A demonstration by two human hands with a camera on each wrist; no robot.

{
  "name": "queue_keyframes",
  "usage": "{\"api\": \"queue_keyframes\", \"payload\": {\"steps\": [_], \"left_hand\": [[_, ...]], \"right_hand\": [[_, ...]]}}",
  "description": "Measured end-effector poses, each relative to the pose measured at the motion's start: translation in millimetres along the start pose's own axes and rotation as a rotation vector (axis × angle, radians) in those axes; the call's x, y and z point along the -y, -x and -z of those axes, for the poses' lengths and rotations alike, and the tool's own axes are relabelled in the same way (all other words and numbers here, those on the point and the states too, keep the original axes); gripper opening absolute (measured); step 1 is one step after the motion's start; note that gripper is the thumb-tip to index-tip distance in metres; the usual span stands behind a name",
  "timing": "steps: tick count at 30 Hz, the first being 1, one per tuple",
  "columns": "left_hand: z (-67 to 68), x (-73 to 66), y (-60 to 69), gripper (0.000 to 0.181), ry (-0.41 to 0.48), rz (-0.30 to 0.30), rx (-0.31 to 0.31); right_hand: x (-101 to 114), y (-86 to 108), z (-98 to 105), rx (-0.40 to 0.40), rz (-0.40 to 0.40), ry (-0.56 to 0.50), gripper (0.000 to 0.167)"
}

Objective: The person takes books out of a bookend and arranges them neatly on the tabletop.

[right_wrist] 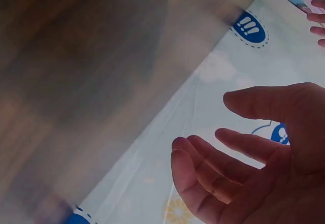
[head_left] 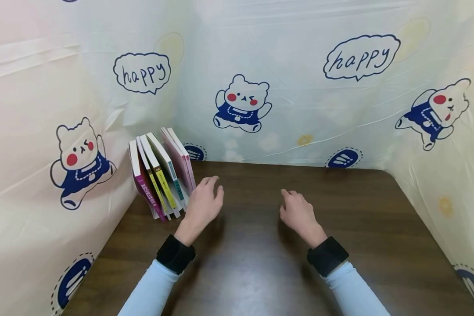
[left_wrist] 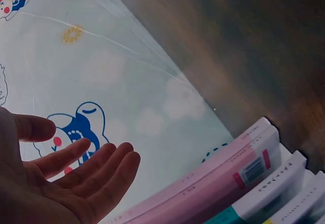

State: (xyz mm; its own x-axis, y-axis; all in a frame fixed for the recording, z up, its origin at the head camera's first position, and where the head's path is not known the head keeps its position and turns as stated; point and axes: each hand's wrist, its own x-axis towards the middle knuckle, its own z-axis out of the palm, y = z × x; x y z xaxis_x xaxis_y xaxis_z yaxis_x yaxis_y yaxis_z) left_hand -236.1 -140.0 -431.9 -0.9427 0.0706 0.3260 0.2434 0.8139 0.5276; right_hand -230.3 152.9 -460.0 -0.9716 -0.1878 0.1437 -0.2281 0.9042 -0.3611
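Observation:
A row of several thin books point(head_left: 158, 175) stands at the table's back left, leaning a little, with magenta, yellow, teal and pink spines. My left hand point(head_left: 202, 204) is just right of the pink book point(head_left: 177, 153), fingers loosely bent and holding nothing. In the left wrist view that hand point(left_wrist: 76, 178) has its fingers spread, and the pink book point(left_wrist: 198, 186) with a barcode lies apart from the fingertips. My right hand point(head_left: 300, 215) hovers over the middle right of the table. Its fingers point(right_wrist: 238, 102) are relaxed in the right wrist view, with nothing between them.
The dark wooden table point(head_left: 253, 263) reaches back to a pale curtain point(head_left: 292, 109) printed with bears and "happy" bubbles. That curtain also rises along the left and right sides, close beside the books on the left. Black bands point(head_left: 176, 254) wrap both wrists.

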Motion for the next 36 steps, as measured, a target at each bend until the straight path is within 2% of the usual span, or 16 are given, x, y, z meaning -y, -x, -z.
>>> {"api": "queue_keyframes", "payload": {"steps": [6,16,23,31,36], "left_hand": [[6.1,9.1,14.3,0.044,0.009,0.033,-0.018],[15.3,22.8,32.4,0.039,0.026,0.074,-0.041],[24.7,37.6,48.8,0.040,0.003,0.114,-0.111],[36.4,53.0,61.9,0.040,-0.005,0.173,-0.152],[46.3,63.8,70.5,0.039,-0.017,0.231,-0.219]], "right_hand": [[1.4,9.2,-12.4,0.022,-0.006,0.001,0.049],[1.3,17.6,-23.0,0.129,-0.034,0.046,0.051],[2.6,22.2,-25.4,0.202,-0.056,0.053,0.049],[0.2,23.7,-28.3,0.212,-0.071,0.052,0.047],[-0.4,24.4,-28.7,0.221,-0.067,0.055,0.045]]}}
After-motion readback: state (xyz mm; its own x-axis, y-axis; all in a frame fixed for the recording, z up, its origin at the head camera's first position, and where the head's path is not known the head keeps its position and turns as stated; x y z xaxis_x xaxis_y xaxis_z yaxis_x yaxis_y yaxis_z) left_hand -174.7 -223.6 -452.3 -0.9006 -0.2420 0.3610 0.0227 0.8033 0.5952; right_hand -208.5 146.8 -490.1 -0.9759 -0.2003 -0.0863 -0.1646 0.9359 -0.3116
